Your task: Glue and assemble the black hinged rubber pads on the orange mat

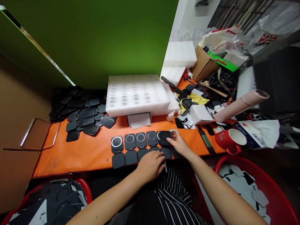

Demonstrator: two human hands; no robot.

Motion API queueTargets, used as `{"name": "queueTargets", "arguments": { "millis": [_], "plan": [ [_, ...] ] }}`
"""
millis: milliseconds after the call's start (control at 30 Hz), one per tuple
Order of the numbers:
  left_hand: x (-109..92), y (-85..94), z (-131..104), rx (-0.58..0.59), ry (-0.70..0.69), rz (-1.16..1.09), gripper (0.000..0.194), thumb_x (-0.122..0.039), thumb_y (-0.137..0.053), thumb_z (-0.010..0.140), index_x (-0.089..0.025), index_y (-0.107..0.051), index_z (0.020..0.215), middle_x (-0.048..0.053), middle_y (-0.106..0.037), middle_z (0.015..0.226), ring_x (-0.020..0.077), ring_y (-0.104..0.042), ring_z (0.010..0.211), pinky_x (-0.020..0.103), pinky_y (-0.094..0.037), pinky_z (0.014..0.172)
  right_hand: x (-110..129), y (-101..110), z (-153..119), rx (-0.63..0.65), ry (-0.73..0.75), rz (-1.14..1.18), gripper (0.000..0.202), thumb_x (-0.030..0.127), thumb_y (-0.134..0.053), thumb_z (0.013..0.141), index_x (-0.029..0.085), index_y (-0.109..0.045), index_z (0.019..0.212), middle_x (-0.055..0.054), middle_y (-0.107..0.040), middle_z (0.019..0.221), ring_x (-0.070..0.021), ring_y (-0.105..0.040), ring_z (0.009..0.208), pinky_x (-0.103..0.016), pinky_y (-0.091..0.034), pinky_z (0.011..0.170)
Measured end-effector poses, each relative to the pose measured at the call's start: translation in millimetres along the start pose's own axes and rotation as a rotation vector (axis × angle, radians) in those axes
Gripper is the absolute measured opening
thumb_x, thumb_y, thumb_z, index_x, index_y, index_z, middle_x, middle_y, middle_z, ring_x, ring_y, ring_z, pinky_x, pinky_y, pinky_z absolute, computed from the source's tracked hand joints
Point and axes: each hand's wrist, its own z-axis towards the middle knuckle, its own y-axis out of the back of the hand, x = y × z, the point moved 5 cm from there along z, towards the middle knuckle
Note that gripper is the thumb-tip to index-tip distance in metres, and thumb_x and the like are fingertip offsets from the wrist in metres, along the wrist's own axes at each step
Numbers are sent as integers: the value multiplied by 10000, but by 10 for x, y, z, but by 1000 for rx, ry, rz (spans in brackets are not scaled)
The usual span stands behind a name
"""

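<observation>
My right hand [178, 142] pinches the edge of a dark square pad [165, 136] with a round ring mark, over the last upper panel of the row. Fingers curled, my left hand [150, 164] rests at the lower panels and has a thin metallic tool [166, 166] sticking out from it; its kind is unclear. Hinged black folding panels stand open in a row along the table's front edge. The leftmost upper panel [117, 144] shows a bright white ring over a grid; the neighbouring panel [129, 142] has a fainter ring on a smooth dark face.
Loose folding panels [87, 120] are heaped at the left on the orange table [70, 157]. A white foam block [137, 93] stands behind the row. To the right are a red mug [223, 140], a pink bottle [241, 106] and green-striped sticks [205, 140]. Red tubs [278, 193] flank my lap.
</observation>
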Motion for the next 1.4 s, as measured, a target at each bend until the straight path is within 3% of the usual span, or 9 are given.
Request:
{"name": "queueTargets", "arguments": {
  "millis": [100,233,600,1000,1400],
  "plan": [
    [53,-183,105,-42,-66,24,442,-307,-557,849,-177,-489,1266,78,-497,1354,246,-462,1224,428,-343,1049,-137,-61,107,21,-49,12,370,311,-578,699,225,-401,1013,1,-561,799,-156,-574,741,-316,-478,714],
    [124,-313,117,-73,-52,31,384,-275,-490,895,-205,-487,1272,57,-503,1352,219,-466,1229,426,-340,1056,-204,-79,176,55,-68,10,343,277,-565,705,223,-410,1007,6,-561,790,-152,-579,733,-305,-480,698],
    [137,-308,121,-105,-44,2,351,-205,-471,898,-212,-526,1244,54,-539,1317,209,-479,1221,422,-360,1047,-206,-86,189,63,-65,-80,314,235,-545,735,211,-427,1026,-5,-584,812,-160,-602,789,-317,-494,735],
    [132,-300,124,-112,-33,-5,352,-189,-487,883,-210,-541,1230,49,-540,1317,207,-504,1194,427,-376,1040,-221,-99,184,39,-91,-118,327,224,-555,732,211,-443,1039,5,-601,792,-141,-599,698,-281,-491,665],
    [137,-315,119,-120,-28,-5,339,-197,-493,883,-212,-556,1216,43,-551,1305,206,-506,1193,419,-387,1034,-165,-119,175,11,-84,-314,325,206,-540,754,208,-464,1071,-15,-605,840,-156,-606,731,-303,-475,699]
  ]
}}
